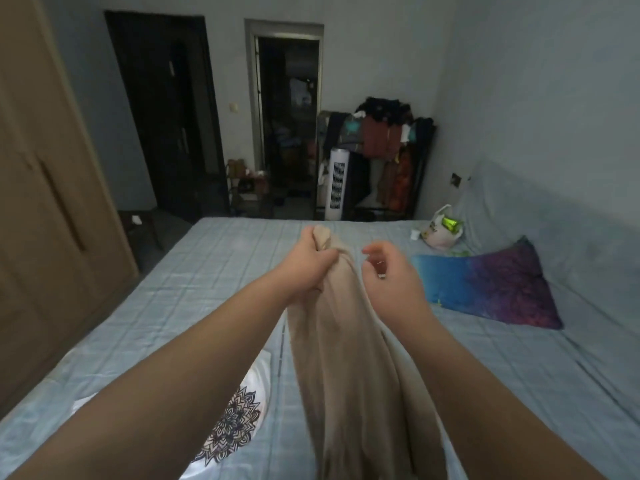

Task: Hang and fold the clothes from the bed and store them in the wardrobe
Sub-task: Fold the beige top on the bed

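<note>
A long beige garment (349,358) hangs in front of me over the bed (194,285). My left hand (308,261) grips its bunched top end, fingers curled round the cloth. Just to the right of the cloth, my right hand (391,271) is apart from it, its fingers loosely curled around nothing. A white shirt with a dark mandala print (239,417) lies flat on the bed beneath my left forearm. The tan wardrobe (45,188) stands at the left with its doors closed.
A blue and purple pillow (491,289) lies on the right side of the bed, and a plastic bag (441,228) sits near the far corner. A white tower fan (337,185) and a loaded clothes rack (388,150) stand beyond the bed, beside an open doorway (287,126).
</note>
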The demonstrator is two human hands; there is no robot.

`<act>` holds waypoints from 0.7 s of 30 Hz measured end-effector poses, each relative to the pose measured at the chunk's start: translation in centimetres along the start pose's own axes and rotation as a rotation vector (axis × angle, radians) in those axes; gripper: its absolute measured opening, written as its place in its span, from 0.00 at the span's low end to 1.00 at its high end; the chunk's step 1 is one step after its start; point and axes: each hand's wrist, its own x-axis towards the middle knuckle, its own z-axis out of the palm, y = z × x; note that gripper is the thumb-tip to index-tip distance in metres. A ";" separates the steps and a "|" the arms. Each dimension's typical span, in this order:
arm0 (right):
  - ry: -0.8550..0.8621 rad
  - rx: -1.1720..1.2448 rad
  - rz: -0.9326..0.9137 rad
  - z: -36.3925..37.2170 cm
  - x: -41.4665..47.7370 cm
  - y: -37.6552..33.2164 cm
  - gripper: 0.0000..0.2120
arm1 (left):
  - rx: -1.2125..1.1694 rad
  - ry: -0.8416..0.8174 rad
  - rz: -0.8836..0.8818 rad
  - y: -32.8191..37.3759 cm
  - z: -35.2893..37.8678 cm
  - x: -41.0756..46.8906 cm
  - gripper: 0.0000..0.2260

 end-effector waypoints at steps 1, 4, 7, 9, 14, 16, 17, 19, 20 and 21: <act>-0.045 0.054 -0.001 0.0 0.0 -0.4 0.09 | -0.046 -0.021 -0.002 0.3 0.3 0.0 0.15; -0.170 0.073 0.051 0.0 0.1 -1.1 0.13 | -0.270 -0.196 -0.056 1.1 0.7 -0.3 0.18; -0.241 0.134 0.106 -0.2 0.3 -1.1 0.18 | -0.474 -0.403 -0.152 2.0 0.3 -0.3 0.18; -0.264 0.179 0.128 -0.3 0.5 -1.0 0.15 | -0.334 -0.459 -0.158 2.4 -0.2 0.0 0.25; -0.225 0.213 0.213 -1.2 2.3 -0.9 0.09 | 0.464 -0.208 0.187 2.4 -2.3 1.0 0.23; -0.248 0.309 0.261 -1.9 2.7 -0.8 0.14 | 0.627 -0.106 0.269 1.4 -3.1 1.6 0.19; -0.275 0.353 0.263 -2.2 3.0 -0.5 0.14 | 0.648 -0.098 0.284 0.9 -3.3 1.7 0.18; -0.326 0.414 0.250 -3.0 3.2 -0.3 0.13 | 0.620 -0.133 0.292 0.1 -3.2 1.8 0.19; -0.350 0.415 0.222 -3.4 3.2 -0.3 0.13 | 0.576 -0.152 0.293 -0.2 -2.8 1.7 0.19; -0.373 0.388 0.187 -3.8 3.2 -0.3 0.13 | 0.539 -0.162 0.299 -0.3 -2.4 1.5 0.18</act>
